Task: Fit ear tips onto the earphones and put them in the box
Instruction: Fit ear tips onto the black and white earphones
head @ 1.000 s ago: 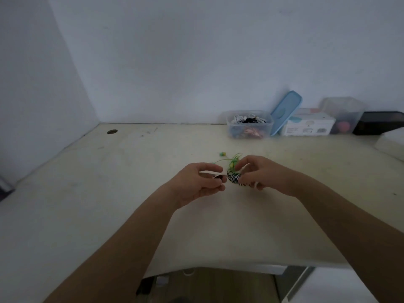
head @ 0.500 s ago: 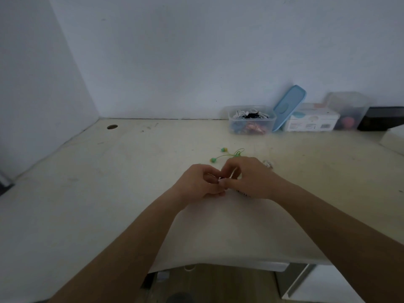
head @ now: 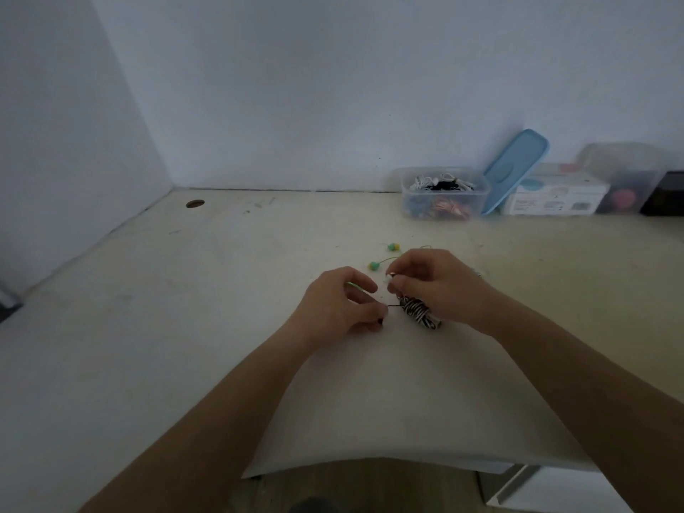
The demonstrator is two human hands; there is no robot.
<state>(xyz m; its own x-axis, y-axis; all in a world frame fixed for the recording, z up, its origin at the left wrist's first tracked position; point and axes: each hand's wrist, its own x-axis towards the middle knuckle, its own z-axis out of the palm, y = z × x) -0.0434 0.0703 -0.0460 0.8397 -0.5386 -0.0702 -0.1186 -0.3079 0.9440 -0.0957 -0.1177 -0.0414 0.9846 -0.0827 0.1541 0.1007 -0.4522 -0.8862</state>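
Now the hands have parted: the left hand [head: 344, 301] closes its grip on the black earbud [head: 381, 321], and the right hand [head: 433, 283] pinches a white tip [head: 388, 279] above the striped cable [head: 420, 312]. The tip is probably not yet seated; the box [head: 444, 194] stands well apart at the rear of the worktop [head: 222, 327].

The bench [head: 166, 346] gives wide room to pass on my left, up to the side wall [head: 55, 161]. Just beyond my left grip [head: 344, 301] lie green earphones [head: 374, 266]. At the back right, a clear box [head: 405, 194], a leaning blue lid [head: 516, 168] and a white carton [head: 555, 194] stand in a row against the back wall [head: 333, 105].
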